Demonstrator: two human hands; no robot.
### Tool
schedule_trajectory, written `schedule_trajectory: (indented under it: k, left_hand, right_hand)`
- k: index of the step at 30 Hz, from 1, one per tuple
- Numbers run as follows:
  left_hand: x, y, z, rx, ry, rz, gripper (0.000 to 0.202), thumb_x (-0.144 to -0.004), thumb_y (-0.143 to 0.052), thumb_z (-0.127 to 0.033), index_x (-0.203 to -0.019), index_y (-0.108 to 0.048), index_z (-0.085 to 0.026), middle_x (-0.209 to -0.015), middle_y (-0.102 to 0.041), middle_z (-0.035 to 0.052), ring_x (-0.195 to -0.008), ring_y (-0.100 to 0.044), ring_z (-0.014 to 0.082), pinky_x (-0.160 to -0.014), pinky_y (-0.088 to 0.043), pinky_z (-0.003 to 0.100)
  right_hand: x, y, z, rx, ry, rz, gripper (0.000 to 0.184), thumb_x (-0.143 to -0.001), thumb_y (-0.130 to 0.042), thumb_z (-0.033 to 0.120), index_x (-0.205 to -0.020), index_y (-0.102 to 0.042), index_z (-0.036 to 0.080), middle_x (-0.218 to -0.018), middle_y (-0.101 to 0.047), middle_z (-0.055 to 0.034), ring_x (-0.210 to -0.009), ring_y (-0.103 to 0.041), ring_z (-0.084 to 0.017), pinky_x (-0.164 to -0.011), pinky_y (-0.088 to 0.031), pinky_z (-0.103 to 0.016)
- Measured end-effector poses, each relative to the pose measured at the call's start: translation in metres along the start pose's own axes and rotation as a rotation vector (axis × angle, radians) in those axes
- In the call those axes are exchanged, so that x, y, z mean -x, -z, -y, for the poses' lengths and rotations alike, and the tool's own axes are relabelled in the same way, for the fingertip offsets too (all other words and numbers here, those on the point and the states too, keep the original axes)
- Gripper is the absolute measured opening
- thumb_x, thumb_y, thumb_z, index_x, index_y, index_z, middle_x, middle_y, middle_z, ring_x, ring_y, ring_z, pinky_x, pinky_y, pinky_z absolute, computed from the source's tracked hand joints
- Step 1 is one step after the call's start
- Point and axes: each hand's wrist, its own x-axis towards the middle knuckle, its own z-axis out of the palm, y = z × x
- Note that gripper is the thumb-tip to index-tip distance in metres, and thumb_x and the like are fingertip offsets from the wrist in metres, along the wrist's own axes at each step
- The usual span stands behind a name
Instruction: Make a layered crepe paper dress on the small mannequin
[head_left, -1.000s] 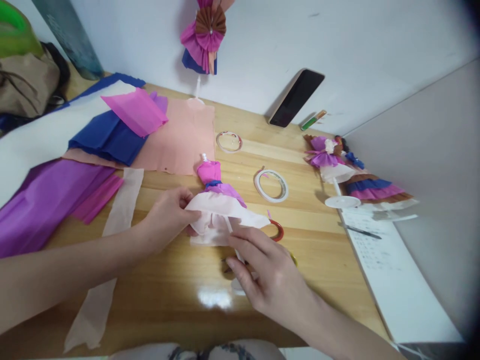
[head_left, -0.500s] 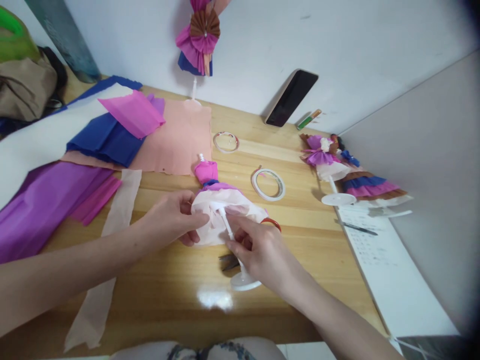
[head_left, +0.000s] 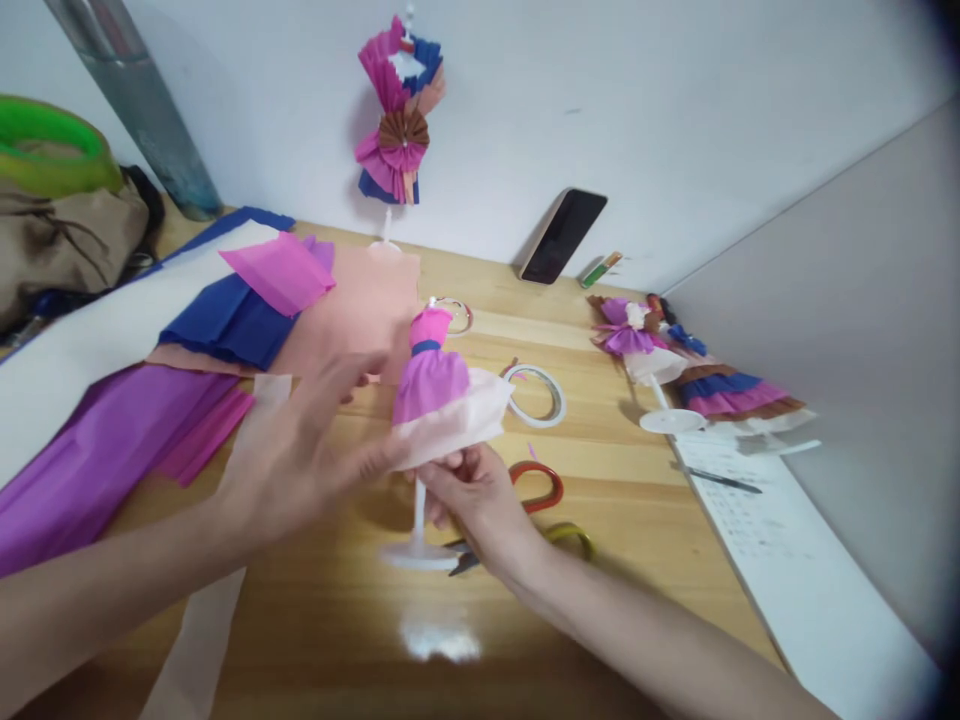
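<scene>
A small paper dress (head_left: pixel 439 390) with a pink top, blue waist, purple skirt and pale peach hem stands upright on a white stand (head_left: pixel 412 553) on the wooden table (head_left: pixel 337 630). My right hand (head_left: pixel 472 490) is under the skirt, fingers closed on the stand's post. My left hand (head_left: pixel 300 450) is beside the dress on its left, fingers spread, thumb touching the peach hem.
Scissors (head_left: pixel 536 500) with red and yellow handles lie behind my right hand. Two tape rolls (head_left: pixel 536 393) sit beyond. Crepe paper sheets (head_left: pixel 112 430) cover the left. Finished paper dresses (head_left: pixel 652 345) stand at the right and by the wall, next to a phone (head_left: pixel 562 236) and a white sheet (head_left: pixel 780 560).
The dress was lying on its side with its base toward me; now it stands upright on its base. My left hand opened and my right hand moved under the skirt.
</scene>
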Motion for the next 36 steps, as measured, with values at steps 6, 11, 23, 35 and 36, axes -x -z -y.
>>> schedule_trajectory:
  k: [6,11,23,35,36]
  left_hand:
    - [0.004,-0.024,0.004,-0.327,-0.167,0.074,0.07,-0.075,-0.064,-0.026,-0.139,-0.04,-0.013,-0.133,-0.054,0.0155,-0.121,-0.052,0.0298,-0.096,-0.05,0.042]
    - [-0.009,-0.02,0.008,-0.228,0.009,0.052,0.042,-0.082,-0.055,-0.017,-0.124,-0.054,-0.018,-0.12,-0.065,0.009,-0.106,-0.063,0.023,-0.087,-0.054,0.035]
    - [-0.01,-0.03,0.014,-0.195,-0.263,-0.019,0.054,-0.081,-0.051,-0.003,-0.13,-0.049,-0.026,-0.12,-0.065,0.0082,-0.105,-0.065,0.0208,-0.086,-0.057,0.034]
    - [-0.014,-0.031,0.003,0.21,0.383,0.095,0.036,-0.076,-0.063,-0.023,-0.112,-0.063,-0.021,-0.094,-0.072,0.001,-0.079,-0.066,0.0166,-0.065,-0.053,0.025]
    - [-0.015,-0.031,0.002,0.22,0.421,0.122,0.025,-0.076,-0.061,-0.024,-0.1,-0.067,-0.019,-0.088,-0.071,0.0007,-0.077,-0.065,0.0168,-0.064,-0.052,0.024]
  right_hand:
    - [0.002,-0.027,-0.015,-0.154,-0.111,0.079,0.041,-0.063,-0.071,0.021,-0.097,-0.049,0.023,-0.062,-0.064,0.0076,-0.048,-0.063,-0.012,-0.046,-0.052,-0.021]
    - [0.016,-0.013,0.0,0.329,0.003,0.218,0.013,-0.073,-0.054,0.011,-0.08,-0.061,0.02,-0.06,-0.061,0.0035,-0.053,-0.063,-0.013,-0.046,-0.047,-0.021]
    - [-0.044,0.017,0.064,1.162,1.024,0.081,0.056,-0.08,-0.057,0.006,-0.133,-0.049,0.02,-0.115,-0.064,-0.0109,-0.107,-0.058,-0.025,-0.09,-0.049,-0.043]
    - [-0.053,0.018,0.048,0.75,0.847,-0.075,0.021,-0.072,-0.057,0.003,-0.081,-0.067,0.02,-0.073,-0.061,0.0012,-0.067,-0.057,-0.012,-0.061,-0.045,-0.025]
    - [-0.054,0.018,0.048,0.777,0.862,-0.038,0.023,-0.072,-0.057,0.003,-0.084,-0.067,0.02,-0.077,-0.062,0.0,-0.071,-0.059,-0.013,-0.064,-0.046,-0.025]
